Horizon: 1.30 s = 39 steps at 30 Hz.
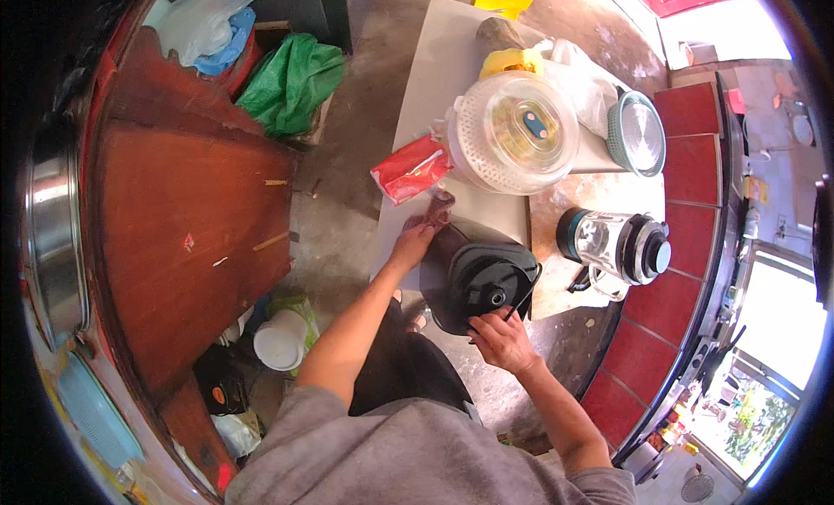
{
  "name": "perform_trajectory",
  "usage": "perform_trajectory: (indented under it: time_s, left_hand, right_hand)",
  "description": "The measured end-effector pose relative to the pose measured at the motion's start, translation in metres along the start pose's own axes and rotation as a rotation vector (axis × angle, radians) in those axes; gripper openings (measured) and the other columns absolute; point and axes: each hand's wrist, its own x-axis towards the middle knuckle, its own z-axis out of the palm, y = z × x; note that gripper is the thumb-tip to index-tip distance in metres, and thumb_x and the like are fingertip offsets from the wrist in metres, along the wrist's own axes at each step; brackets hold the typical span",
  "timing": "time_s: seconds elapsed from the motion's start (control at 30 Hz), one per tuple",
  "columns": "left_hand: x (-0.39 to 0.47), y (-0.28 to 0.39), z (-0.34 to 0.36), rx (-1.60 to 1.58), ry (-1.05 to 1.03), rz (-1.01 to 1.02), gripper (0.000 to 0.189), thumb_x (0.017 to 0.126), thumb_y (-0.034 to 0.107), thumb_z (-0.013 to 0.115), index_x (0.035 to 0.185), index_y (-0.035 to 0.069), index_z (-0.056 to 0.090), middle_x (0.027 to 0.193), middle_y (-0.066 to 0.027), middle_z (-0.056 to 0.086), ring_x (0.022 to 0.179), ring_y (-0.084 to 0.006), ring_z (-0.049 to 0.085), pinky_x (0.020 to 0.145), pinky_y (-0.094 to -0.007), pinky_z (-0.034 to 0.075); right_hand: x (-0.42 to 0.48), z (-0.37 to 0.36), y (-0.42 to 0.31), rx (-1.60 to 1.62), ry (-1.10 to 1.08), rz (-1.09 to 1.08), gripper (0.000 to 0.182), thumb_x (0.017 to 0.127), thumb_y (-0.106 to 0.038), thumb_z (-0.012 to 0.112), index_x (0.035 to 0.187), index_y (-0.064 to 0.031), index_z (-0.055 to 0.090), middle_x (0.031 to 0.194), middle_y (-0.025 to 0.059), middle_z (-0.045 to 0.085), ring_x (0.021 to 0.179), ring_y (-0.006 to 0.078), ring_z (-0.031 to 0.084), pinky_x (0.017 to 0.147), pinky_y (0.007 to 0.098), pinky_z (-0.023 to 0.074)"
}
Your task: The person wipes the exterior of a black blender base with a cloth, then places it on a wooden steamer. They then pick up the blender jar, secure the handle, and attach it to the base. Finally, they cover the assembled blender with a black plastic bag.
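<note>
A black blender motor base (479, 277) stands at the near edge of the pale table (417, 81). Its top faces up, with a round metal coupling in the middle. My left hand (415, 244) holds a crumpled brownish-red cloth (440, 208) beside the base's far left side. At the base's near right side, my right hand (500, 335) has its fingers closed on a thin black power cord (525, 295). A clear blender jug (606, 243) with a black and silver lid lies on its side on a wooden board (547, 205) to the right.
Behind the base are a red plastic packet (412, 169) and a lidded clear basket (515, 134). A green strainer basket (635, 134) stands farther right. A red-brown wooden cabinet (195, 244) is at the left, a red-tiled counter (690, 238) at the right. A white bucket (280, 341) sits low at the left.
</note>
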Motion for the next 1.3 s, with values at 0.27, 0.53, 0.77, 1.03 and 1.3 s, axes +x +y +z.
perform_trajectory:
  time_s: [0.27, 0.53, 0.77, 1.03, 1.3]
  left_hand:
    - [0.002, -0.03, 0.012, -0.067, 0.177, -0.124, 0.049, 0.096, 0.042, 0.043, 0.115, 0.002, 0.064, 0.104, -0.0196, 0.066, 0.102, -0.032, 0.06, 0.088, -0.0408, 0.045]
    - [-0.002, -0.034, 0.024, -0.028, 0.259, -0.131, 0.045, 0.098, 0.039, 0.049, 0.118, 0.002, 0.064, 0.105, -0.0107, 0.068, 0.099, -0.0161, 0.058, 0.087, -0.0341, 0.044]
    - [-0.06, 0.091, -0.002, 0.033, -0.088, 0.032, 0.038, 0.099, 0.032, 0.049, 0.117, 0.001, 0.063, 0.108, -0.0183, 0.068, 0.101, -0.0265, 0.065, 0.086, -0.0372, 0.048]
    - [-0.049, 0.145, 0.05, 0.318, -0.351, 0.703, 0.025, 0.093, 0.022, 0.059, 0.106, 0.003, 0.07, 0.11, -0.0158, 0.068, 0.105, -0.0318, 0.064, 0.094, -0.0414, 0.048]
    - [-0.004, 0.141, 0.059, 0.532, -0.467, 0.265, 0.034, 0.095, 0.03, 0.046, 0.108, 0.009, 0.07, 0.108, -0.014, 0.069, 0.1, -0.0323, 0.065, 0.088, -0.0422, 0.05]
  right_hand:
    - [-0.054, 0.021, -0.016, 0.444, 0.666, 0.909, 0.074, 0.086, -0.028, 0.072, 0.145, -0.0041, 0.034, 0.14, 0.0162, 0.045, 0.127, 0.0295, 0.046, 0.104, 0.0419, 0.0373]
    - [-0.015, -0.004, 0.01, 1.22, 0.348, 1.277, 0.088, 0.077, -0.015, 0.062, 0.153, -0.0105, 0.018, 0.136, 0.0176, 0.044, 0.112, 0.027, 0.053, 0.089, 0.0382, 0.0488]
    - [-0.052, 0.012, 0.02, 1.394, 0.358, 1.257, 0.092, 0.072, -0.006, 0.056, 0.154, -0.0237, 0.019, 0.136, 0.0131, 0.043, 0.105, 0.0255, 0.055, 0.083, 0.0365, 0.0512]
    - [-0.109, 0.049, 0.006, 1.585, 0.781, 1.088, 0.066, 0.065, -0.007, 0.054, 0.131, -0.0074, 0.047, 0.118, 0.0063, 0.057, 0.11, 0.0227, 0.057, 0.097, 0.0381, 0.0479]
    - [-0.131, 0.071, -0.001, 1.424, 0.721, 1.106, 0.081, 0.055, -0.013, 0.057, 0.134, -0.0057, 0.044, 0.121, 0.008, 0.054, 0.113, 0.0219, 0.052, 0.099, 0.0335, 0.0412]
